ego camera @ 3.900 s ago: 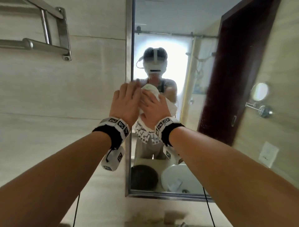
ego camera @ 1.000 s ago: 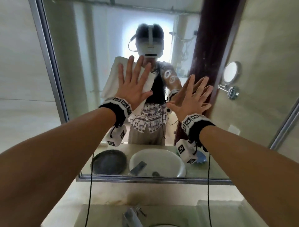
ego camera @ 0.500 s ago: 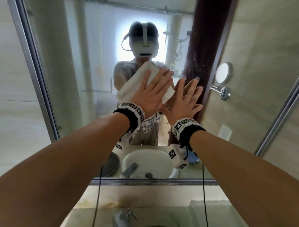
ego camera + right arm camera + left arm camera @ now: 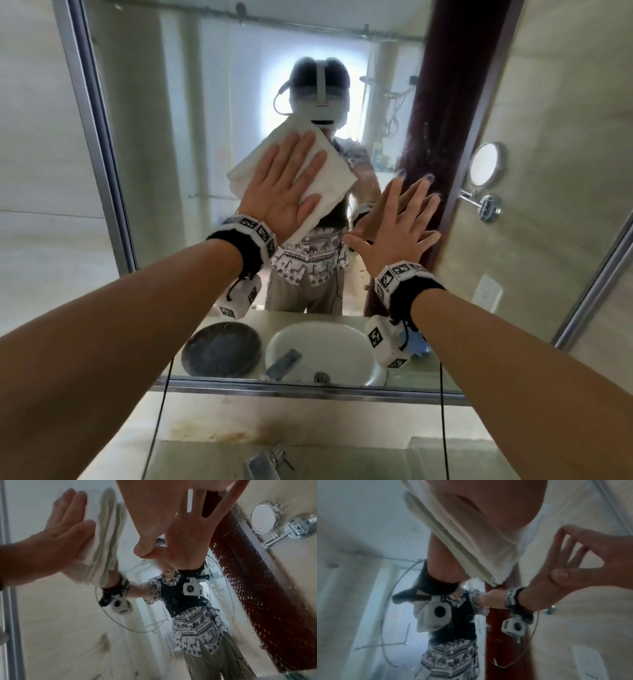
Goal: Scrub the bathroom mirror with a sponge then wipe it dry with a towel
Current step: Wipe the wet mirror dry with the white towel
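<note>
Your left hand point(image 4: 284, 192) lies flat, fingers straight, pressing the folded white towel point(image 4: 318, 171) against the mirror point(image 4: 178, 144), while your right hand point(image 4: 399, 228) beside it rests spread-fingered, apparently bare, on droplet-speckled glass.

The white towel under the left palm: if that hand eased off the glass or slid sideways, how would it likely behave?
The towel looks soft and folded in layers, so it would probably flop open and drop if the flat left hand lifted. The right side of the mirror shows water droplets, so the towel would likely glide while pressed, picking up some weight as it soaks.
</note>
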`<state>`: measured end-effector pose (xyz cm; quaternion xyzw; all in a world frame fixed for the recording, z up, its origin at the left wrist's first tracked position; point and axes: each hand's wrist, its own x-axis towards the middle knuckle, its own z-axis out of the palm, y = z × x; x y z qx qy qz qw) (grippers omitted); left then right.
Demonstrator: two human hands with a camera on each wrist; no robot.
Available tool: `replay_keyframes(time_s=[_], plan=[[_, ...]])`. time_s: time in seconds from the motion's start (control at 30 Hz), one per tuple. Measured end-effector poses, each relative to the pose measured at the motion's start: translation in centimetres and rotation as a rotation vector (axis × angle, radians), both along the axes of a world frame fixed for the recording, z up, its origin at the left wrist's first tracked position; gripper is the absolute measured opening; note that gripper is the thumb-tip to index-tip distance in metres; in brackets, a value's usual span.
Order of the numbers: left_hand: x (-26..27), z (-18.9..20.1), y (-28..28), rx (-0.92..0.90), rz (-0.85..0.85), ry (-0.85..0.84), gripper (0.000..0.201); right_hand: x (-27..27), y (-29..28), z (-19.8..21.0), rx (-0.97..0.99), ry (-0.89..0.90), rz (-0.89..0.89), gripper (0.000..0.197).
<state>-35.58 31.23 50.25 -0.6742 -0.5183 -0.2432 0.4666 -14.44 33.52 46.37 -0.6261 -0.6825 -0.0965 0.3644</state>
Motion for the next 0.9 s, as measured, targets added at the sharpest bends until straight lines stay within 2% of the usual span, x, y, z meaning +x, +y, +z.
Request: replay_keyframes(time_s=[0.1, 0.23, 0.43, 0.53, 0.67, 0.77, 0.9], plan=[[3.1, 0.3, 0.9, 0.007, 0.016, -0.067, 0.067, 0.1, 0.3, -0.3, 0.016, -0.005, 0.023, 0.132], [6.2, -0.7, 1.7, -0.069, -0.059, 0.158, 0.071, 0.3, 0.4, -0.9, 0.077, 0.004, 0.035, 0.121], [7.0, -0.9, 1.7, -0.105, -0.026, 0.163, 0.071, 3.8, 0.2, -0.9, 0.159, 0.011, 0.132, 0.098], [7.1, -1.0, 1.8, -0.098, -0.011, 0.152, 0.072, 7.7, 0.2, 0.1, 0.178, 0.085, 0.068, 0.108], [7.5, -1.3, 1.8, -0.105, 0.005, 0.132, 0.073, 12.5, 1.0, 1.7, 0.031, 0.236, -0.045, 0.125], [8.2, -1.8, 2.0, -0.091, 0.012, 0.090, 0.073, 14.0, 2.2, 1.5, -0.046, 0.199, -0.026, 0.134], [10.3, -1.6, 2.7, -0.051, 0.019, 0.029, 0.074, 13.7, 2.9, 0.7, -0.047, 0.132, -0.027, 0.138]])
